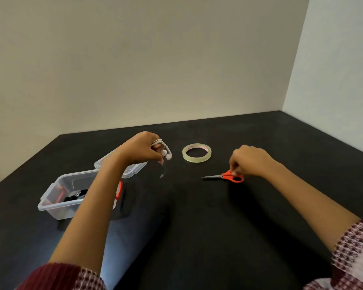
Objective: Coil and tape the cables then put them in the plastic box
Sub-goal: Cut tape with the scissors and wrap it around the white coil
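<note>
On the black tabletop (197, 216), the clear plastic box (57, 195) lies below the raised left hand (139, 148) clutching a coiled white earphone cable (162, 148), while the right hand (249, 160) pinches orange-handled scissors (228, 176) beside the clear tape roll (196, 153).

Black table (197, 227), plain corner walls (134, 59)

Black table (197, 227): plastic box (57, 203), tape roll (196, 153), scissors (224, 176).

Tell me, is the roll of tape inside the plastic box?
No, the roll of tape lies on the black table, apart from the open plastic box.
</note>
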